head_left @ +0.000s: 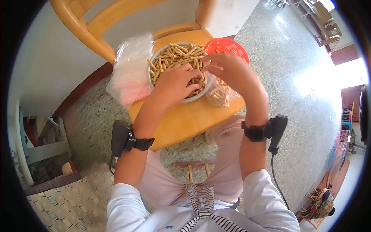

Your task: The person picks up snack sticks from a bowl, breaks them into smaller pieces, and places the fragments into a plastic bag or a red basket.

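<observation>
A round, pale-rimmed bowl [150,79] full of short tan stick pieces [181,54] stands on a wooden chair seat. My left hand [179,81] is down in the bowl, its fingers and thumb curled around some of the sticks; the fingertips are partly hidden among them. At the bowl's right edge, my right hand [222,66] pinches the mouth of a clear plastic bag [218,96]. Several tan sticks lie in the bottom of this bag, which rests against the bowl. Behind my right hand sits a red perforated plastic basket [228,44], partly covered by the hand.
A stack of clear plastic bags with pink printing [131,77] hangs over the seat's left side. The wooden chair [181,123] has its backrest at the far left, near a wall. A patterned cushion [73,197] is at lower left. Cables run from both wrist-worn devices.
</observation>
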